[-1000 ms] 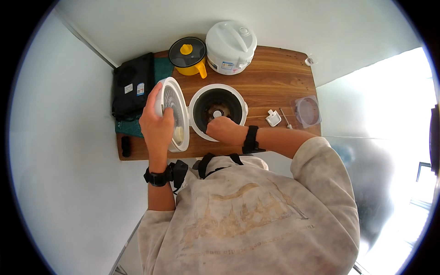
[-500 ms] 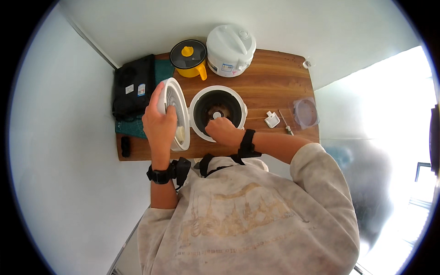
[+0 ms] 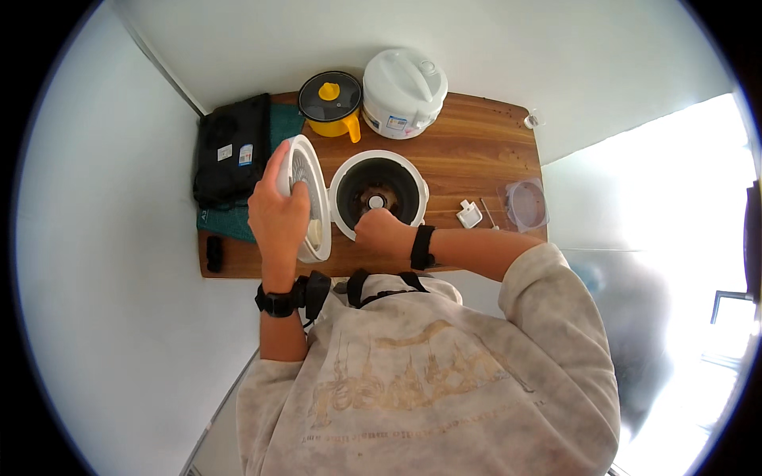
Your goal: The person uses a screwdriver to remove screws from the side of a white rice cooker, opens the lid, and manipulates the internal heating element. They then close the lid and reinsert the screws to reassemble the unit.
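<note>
An open white rice cooker (image 3: 379, 190) stands on the wooden table (image 3: 476, 159), its dark inside showing with a small round part at the bottom. My left hand (image 3: 278, 213) holds the cooker's raised white lid (image 3: 305, 194), which stands on edge at the pot's left. My right hand (image 3: 382, 232) is closed at the pot's near rim; what it holds, if anything, is hidden.
A second, closed white rice cooker (image 3: 404, 92) and a yellow pot with a dark lid (image 3: 331, 101) stand at the back. A black bag (image 3: 232, 149) lies at the left on a green mat. A small white part (image 3: 469, 213) and a clear round lid (image 3: 526, 204) lie at the right.
My right hand has drawn back from over the pot's inside to its near rim. My left hand keeps the lid upright.
</note>
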### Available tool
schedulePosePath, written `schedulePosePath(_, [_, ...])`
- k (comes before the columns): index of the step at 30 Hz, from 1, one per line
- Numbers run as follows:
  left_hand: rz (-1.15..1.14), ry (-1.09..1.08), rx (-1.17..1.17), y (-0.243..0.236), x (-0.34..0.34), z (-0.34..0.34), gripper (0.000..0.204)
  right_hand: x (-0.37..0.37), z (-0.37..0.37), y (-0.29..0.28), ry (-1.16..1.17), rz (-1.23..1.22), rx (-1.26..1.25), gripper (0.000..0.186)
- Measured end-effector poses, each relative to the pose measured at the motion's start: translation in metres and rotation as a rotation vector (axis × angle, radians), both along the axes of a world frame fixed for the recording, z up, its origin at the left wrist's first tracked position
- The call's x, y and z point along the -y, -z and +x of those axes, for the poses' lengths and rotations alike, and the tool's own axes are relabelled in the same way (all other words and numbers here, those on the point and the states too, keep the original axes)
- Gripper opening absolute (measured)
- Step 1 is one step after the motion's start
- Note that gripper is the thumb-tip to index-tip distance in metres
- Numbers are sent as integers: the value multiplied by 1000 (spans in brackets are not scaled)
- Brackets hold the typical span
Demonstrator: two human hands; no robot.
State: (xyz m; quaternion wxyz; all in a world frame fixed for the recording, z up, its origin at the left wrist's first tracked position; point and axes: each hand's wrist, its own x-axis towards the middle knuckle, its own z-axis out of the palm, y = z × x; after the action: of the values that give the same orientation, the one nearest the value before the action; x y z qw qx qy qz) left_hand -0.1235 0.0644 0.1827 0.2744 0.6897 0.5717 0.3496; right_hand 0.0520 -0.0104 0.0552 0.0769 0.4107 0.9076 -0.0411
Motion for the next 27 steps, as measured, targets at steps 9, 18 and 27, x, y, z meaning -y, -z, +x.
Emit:
schedulePosePath(9, [-37, -63, -59, -2, 4, 8, 58, -8, 7, -10, 95, -54, -74, 5])
schedulePosePath(18, [-12, -63, -106, 1, 6, 8, 58, -4, 9, 0, 131, -56, -71, 5])
schedulePosePath(27, [-71, 33, -141, 2, -1, 6, 57, -4, 15, -22, 109, 82, 36, 7])
